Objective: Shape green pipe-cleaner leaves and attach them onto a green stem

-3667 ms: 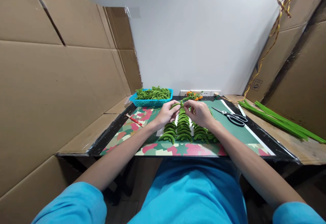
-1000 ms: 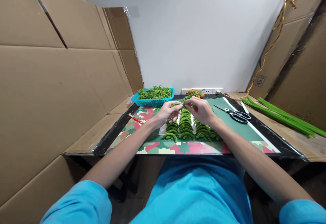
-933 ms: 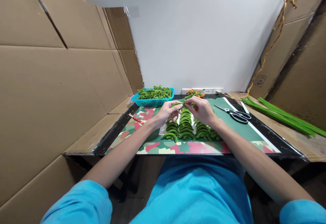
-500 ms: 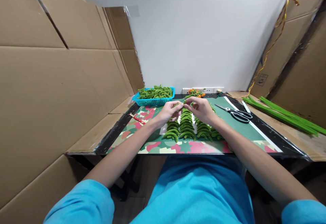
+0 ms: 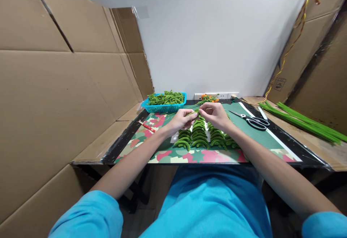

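My left hand (image 5: 184, 119) and my right hand (image 5: 214, 114) meet above the middle of the table, fingertips pinched close together. Between them is a short piece of green pipe cleaner (image 5: 197, 111), mostly covered by the fingers. Each hand is closed on it. Just below lie several columns of curved green pipe cleaner pieces (image 5: 200, 137), stacked in overlapping arcs on a white sheet (image 5: 175, 138). Part of these columns is hidden under my hands and right forearm.
Behind on the left stands a blue basket (image 5: 162, 108) heaped with green pieces. Orange flowers (image 5: 210, 98) lie by a power strip (image 5: 224, 96). Black-handled scissors (image 5: 253, 121), a red-handled tool (image 5: 147, 126) and long green pipe cleaners (image 5: 300, 122) flank the mat (image 5: 241, 137). Cardboard walls (image 5: 67, 86) enclose the sides.
My fingertips have shifted slightly to the right, and more of the green piece shows between them. The things on the table lie as before.
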`<state>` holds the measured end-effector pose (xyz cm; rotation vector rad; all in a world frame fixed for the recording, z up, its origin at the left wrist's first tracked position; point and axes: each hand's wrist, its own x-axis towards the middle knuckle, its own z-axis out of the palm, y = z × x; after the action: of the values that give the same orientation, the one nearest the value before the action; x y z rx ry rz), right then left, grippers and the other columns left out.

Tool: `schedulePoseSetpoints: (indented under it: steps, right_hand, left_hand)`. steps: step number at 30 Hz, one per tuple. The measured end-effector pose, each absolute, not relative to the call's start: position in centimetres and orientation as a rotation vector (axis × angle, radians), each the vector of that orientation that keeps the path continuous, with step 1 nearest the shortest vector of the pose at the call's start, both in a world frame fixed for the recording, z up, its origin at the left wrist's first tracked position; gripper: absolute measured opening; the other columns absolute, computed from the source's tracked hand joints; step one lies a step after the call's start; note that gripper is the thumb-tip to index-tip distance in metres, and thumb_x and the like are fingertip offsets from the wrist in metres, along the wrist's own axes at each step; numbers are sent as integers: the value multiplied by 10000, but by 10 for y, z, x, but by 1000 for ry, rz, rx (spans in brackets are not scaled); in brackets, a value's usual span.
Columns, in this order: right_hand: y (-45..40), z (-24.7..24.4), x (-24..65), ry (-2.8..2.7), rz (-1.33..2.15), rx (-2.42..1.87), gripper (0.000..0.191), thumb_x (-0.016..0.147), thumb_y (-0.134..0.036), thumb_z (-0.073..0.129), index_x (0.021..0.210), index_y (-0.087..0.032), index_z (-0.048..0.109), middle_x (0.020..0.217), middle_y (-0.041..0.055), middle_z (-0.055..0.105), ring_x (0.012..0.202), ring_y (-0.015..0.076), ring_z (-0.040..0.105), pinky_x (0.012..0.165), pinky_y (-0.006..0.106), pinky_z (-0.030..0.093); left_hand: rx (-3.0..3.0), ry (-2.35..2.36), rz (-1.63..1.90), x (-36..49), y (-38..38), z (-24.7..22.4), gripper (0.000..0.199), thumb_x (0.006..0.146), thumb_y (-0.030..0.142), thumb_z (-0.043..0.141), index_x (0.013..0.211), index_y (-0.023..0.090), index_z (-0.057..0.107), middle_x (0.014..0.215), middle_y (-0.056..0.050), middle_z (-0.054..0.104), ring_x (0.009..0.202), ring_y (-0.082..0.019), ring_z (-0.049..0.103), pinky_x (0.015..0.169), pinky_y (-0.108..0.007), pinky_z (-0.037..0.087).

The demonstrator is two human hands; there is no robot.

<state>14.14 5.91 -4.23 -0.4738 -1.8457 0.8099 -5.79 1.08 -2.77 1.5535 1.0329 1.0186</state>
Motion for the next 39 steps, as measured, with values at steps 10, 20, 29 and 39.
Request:
schedulePoseSetpoints:
  steps: [10,20,29,39]
  right_hand:
    - [58,-45,141,-1814,821,-504,319,948,-506,684,847,-203,675,698,19,665,448,145,600,406,255,410]
    - [59,-43,142,-1787,904,-421,322,925,-512,761,1004,-204,706,769,5,677,468,120,590,423,257,447]
    - [60,-46,142,-1829,898,-420,330,928,-418,762,1188,-226,693,774,-19,673,470,109,568,435,248,431]
    - [60,-48,141,-1906,740,-418,329,945,-428,718,1187,-207,750,820,6,718,537,102,519,493,239,425]
  left_hand:
    - [1583,981,1003,-57,10,-29,563,818,674,843,847,169,595,636,47,604,367,-44,454,341,-179,226]
    - [1590,966,1117,-57,13,-32,546,831,661,839,957,185,603,601,84,571,362,-43,420,347,-176,269]
    - [1579,988,1200,-58,17,-34,558,818,632,854,1061,186,622,602,76,604,353,-54,418,349,-186,256]
    - [1586,1014,1208,-59,15,-34,551,797,611,874,1066,184,654,553,72,558,367,-59,391,369,-192,233]
